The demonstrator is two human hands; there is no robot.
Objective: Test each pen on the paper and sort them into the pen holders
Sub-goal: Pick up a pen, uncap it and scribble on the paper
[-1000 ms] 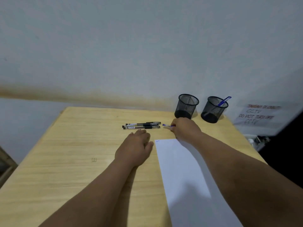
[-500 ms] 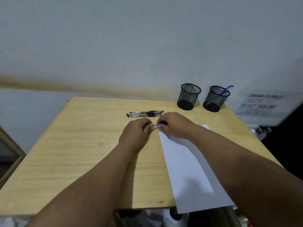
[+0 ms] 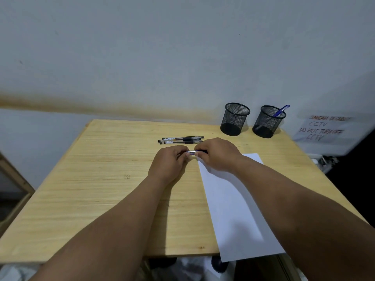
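Both my hands hold one blue pen (image 3: 192, 152) level over the table, just past the top left corner of the white paper (image 3: 233, 207). My left hand (image 3: 169, 163) pinches its left end and my right hand (image 3: 217, 154) grips its right part. Only a short silver and blue stretch shows between the fingers. Two black pens (image 3: 180, 139) lie side by side just behind my hands. At the back right stand two black mesh pen holders: the left holder (image 3: 235, 118) shows nothing inside, the right holder (image 3: 267, 121) has a blue pen (image 3: 281, 110) leaning in it.
The wooden table (image 3: 101, 189) ends near the wall at the back. A handwritten CCTV notice (image 3: 324, 128) hangs at the right beyond the table edge. The paper overhangs the table's front edge. A wooden frame (image 3: 12, 191) stands at the left.
My right hand picked the blue pen off the table and drew it back toward the paper. My left hand rose from the table and took hold of the pen's left end.
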